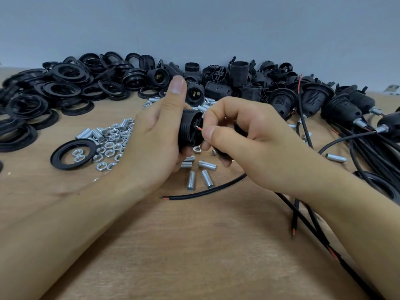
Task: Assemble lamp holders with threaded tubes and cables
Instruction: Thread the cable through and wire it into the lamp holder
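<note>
Wiring comes first — our left hand grips the black lamp holder just above the wooden table, open end turned toward our right hand, which pinches a red wire at its terminal; nuts and threaded tubes lie within reach — no readable writing anywhere

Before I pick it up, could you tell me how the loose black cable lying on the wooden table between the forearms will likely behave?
The loose black cable will probably flop, since it lies curved. It looks thin, so likely light. Its bared red tip may bend easily.
</note>
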The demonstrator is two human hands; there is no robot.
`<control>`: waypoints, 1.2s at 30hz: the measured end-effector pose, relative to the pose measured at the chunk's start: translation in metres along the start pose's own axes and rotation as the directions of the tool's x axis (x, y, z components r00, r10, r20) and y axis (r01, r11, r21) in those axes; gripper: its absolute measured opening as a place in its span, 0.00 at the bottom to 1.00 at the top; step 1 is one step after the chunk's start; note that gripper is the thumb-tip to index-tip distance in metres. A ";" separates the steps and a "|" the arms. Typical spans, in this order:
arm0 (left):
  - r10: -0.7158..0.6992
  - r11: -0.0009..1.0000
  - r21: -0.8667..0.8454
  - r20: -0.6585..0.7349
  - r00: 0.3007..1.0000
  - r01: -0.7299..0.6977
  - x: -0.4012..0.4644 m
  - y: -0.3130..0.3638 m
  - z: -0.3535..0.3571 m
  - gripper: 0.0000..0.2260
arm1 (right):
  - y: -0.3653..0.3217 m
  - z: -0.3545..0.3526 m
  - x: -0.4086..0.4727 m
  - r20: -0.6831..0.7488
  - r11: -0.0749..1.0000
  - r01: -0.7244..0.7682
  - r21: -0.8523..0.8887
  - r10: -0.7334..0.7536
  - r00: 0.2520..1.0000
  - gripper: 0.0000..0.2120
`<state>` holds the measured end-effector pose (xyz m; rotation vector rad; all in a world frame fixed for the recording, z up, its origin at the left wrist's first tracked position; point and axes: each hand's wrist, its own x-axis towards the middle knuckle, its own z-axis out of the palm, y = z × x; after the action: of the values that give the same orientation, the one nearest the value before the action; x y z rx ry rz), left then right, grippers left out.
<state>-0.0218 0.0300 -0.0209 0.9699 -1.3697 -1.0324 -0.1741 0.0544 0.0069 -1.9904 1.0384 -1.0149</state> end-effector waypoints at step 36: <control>0.257 0.947 0.216 -0.059 0.965 -0.239 0.002 -0.003 -0.004 0.29 | 0.007 -0.002 -0.002 0.027 0.984 0.157 -0.088 -0.155 0.988 0.21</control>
<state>-0.0182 0.0272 -0.0234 0.9525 -1.5039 -0.6607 -0.1783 0.0525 0.0018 -2.1788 0.9438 -1.0435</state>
